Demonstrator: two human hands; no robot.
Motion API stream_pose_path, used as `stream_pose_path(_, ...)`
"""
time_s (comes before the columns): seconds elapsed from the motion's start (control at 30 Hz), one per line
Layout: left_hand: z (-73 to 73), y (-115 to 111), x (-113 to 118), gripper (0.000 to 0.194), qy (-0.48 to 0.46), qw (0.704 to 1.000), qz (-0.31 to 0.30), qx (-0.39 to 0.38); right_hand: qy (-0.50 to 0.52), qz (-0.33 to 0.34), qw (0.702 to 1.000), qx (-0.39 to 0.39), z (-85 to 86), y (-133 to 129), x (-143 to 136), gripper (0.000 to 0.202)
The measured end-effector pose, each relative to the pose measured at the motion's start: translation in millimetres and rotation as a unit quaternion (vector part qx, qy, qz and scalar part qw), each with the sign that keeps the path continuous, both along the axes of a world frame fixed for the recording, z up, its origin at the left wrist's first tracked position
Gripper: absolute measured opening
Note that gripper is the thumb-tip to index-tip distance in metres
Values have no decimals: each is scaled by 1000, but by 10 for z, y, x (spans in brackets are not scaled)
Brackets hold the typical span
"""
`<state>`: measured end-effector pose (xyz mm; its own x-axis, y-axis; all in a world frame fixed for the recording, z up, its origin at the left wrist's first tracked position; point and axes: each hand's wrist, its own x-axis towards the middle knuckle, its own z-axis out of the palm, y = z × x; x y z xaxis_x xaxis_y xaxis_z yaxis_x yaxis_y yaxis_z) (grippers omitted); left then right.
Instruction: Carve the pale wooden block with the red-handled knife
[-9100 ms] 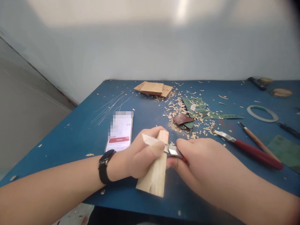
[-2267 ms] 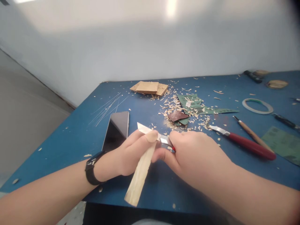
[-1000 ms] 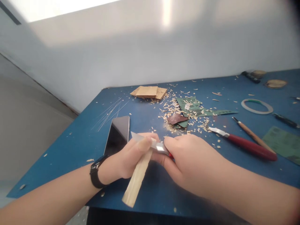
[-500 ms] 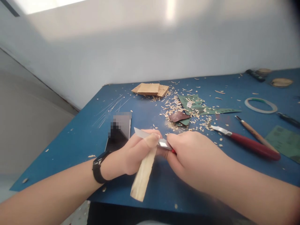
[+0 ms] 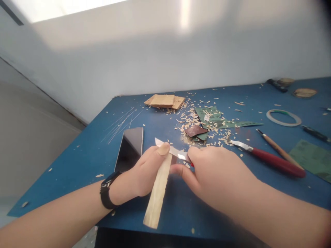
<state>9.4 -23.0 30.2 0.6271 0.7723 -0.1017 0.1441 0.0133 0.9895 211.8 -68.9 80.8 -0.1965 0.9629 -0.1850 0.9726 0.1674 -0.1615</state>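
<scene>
left hand (image 5: 143,172) gripping a wood strip (image 5: 158,193), right hand (image 5: 219,168) closed around a knife (image 5: 178,154), blade apparently against the wood

A blue table (image 5: 85,151) extends to a pale wall (image 5: 165,62) at its far edge. 1 bright panel of light (image 5: 67,7) shows at the far upper left, and 1 vertical glare streak (image 5: 184,15) marks the wall. Speckled floor (image 5: 86,239) appears near left.
</scene>
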Motion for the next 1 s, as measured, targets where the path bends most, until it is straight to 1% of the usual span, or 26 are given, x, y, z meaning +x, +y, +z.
stream_pose_path(0.1,-2,32,-59,71,-15,999,-35,0,40,48,998,5,-28,-9,23,41)
stream_pose_path(0.17,27,41,-81,71,-15,998,-56,16,67,75,995,1,-39,-29,39,41)
stream_pose_path(0.23,72,34,-80,70,-19,997,-71,13,88,93,992,-6,-33,-48,58,43)
stream_pose_path(0.3,121,17,-61,68,-20,997,-75,7,97,103,990,-14,-14,-57,76,41)
stream_pose_path(0.37,162,-3,-35,66,-3,997,-74,24,91,109,990,-18,9,-52,91,37)
stream_pose_path(0.47,177,-19,1,60,19,995,-64,73,51,94,994,-15,27,-37,99,33)
stream_pose_path(0.53,150,-17,17,56,13,995,-57,77,21,73,997,-10,23,-33,96,30)
stream_pose_path(0.63,77,-7,26,53,-13,999,-40,33,1,48,999,-5,5,-35,82,26)
stream_pose_path(0.77,20,-7,26,48,-23,999,-12,-30,1,25,1000,-7,-9,-47,48,28)
stream_pose_path(0.9,60,-26,51,55,-25,999,8,-35,-3,0,1000,-3,-7,-54,12,28)
stream_pose_path(1.0,87,-38,67,66,-3,999,30,-39,-7,-17,1000,-3,-14,-42,12,36)
